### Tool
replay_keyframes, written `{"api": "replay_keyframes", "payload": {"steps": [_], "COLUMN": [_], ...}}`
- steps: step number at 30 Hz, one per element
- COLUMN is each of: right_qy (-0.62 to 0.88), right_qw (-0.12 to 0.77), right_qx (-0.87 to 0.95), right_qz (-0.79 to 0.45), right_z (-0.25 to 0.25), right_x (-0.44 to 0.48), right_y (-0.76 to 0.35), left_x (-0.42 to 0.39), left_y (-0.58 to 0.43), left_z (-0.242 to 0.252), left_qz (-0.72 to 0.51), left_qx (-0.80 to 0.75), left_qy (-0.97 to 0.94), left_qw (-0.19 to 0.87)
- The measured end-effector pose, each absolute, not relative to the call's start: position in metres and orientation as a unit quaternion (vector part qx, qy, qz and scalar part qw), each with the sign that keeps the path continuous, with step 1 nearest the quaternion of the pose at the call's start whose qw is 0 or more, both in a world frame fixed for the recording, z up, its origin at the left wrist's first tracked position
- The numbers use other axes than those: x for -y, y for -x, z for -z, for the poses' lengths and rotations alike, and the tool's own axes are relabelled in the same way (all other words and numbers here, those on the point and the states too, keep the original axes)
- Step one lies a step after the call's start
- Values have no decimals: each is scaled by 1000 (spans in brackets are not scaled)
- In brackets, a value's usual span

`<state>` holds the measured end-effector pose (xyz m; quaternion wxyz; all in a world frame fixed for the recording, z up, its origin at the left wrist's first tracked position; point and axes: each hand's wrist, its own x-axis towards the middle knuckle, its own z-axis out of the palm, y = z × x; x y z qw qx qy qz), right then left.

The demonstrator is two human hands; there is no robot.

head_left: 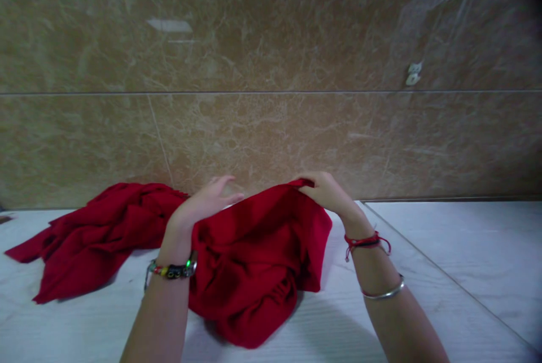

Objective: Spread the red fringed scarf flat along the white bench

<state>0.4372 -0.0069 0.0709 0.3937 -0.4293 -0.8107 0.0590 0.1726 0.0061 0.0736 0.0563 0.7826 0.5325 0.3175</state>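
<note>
A crumpled red cloth [254, 272] lies in front of me, its far edge lifted off the white surface. My right hand [324, 189] pinches that edge near its upper right corner. Beside the cloth's upper left, my left hand [209, 202] has its fingers stretched out and apart, with nothing between them. Whether its palm touches the fabric is hidden. A second red cloth [110, 233] is heaped to the left, partly behind my left hand and wrist.
The white surface [457, 250] has a seam running diagonally at the right. A brown marbled tile wall [271, 131] rises along its far side. A small pale fixture [414, 74] is on the wall at the upper right.
</note>
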Motion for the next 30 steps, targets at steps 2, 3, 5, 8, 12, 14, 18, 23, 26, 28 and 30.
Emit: {"api": "replay_keyframes", "payload": {"steps": [2,3,5,8,12,14,18,23,26,28,30], "right_qy": [441,453,485,524,488,457,454,496,527,545,562], "right_qw": [410,414,414,412,435,445,454,435,404,383,375], "right_qx": [798,790,769,740,754,770,765,750,746,744,735], "right_qz": [-31,-10,36,88,64,39,39,48,44,45,59], "right_z": [-71,-71,-71,-70,-72,-73,-75,-68,-60,-56,-53], "right_x": [9,10,9,6,9,14,22,11,-1,-7,-12], "right_y": [-430,-429,-431,-440,-438,-430,-419,-423,-421,-419,-419], "left_x": [0,3,5,2,-1,-1,-1,6,16,24,32], "left_y": [-207,-218,-226,-212,-202,-213,-234,-214,-198,-192,-186], "left_z": [-73,-74,-76,-82,-80,-74,-67,-82,-94,-102,-109], "left_qz": [-267,-257,-281,-394,-434,-378,-299,-440,-537,-604,-674], "left_qx": [-441,-406,-393,-423,-417,-388,-351,-368,-364,-355,-346], "left_qy": [-844,-857,-850,-795,-785,-822,-852,-773,-703,-650,-595], "left_qw": [148,187,211,183,144,175,247,270,293,295,267]}}
